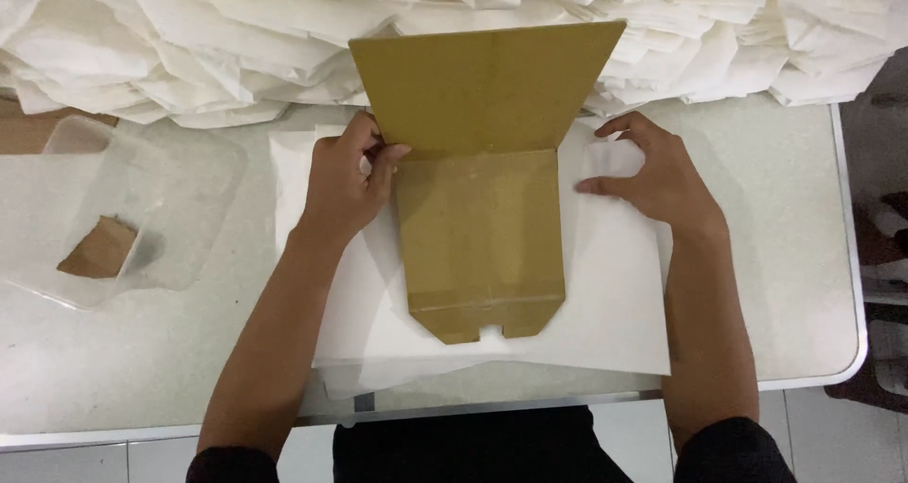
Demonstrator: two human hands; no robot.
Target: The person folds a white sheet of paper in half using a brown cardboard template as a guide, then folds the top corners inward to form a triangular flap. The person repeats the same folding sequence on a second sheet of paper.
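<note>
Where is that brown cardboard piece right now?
In the head view, the brown cardboard piece lies mid-table on the white sheet, between the left hand and right hand.

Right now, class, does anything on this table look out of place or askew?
Only a little. The brown cardboard folding template sits centred and square on the white sheet. A torn brown cardboard scrap lies inside the clear plastic tray, and the white folded pile behind is heaped unevenly.

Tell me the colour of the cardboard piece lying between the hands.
The cardboard piece is plain mustard-brown, with no pattern; the head view shows it.
</note>
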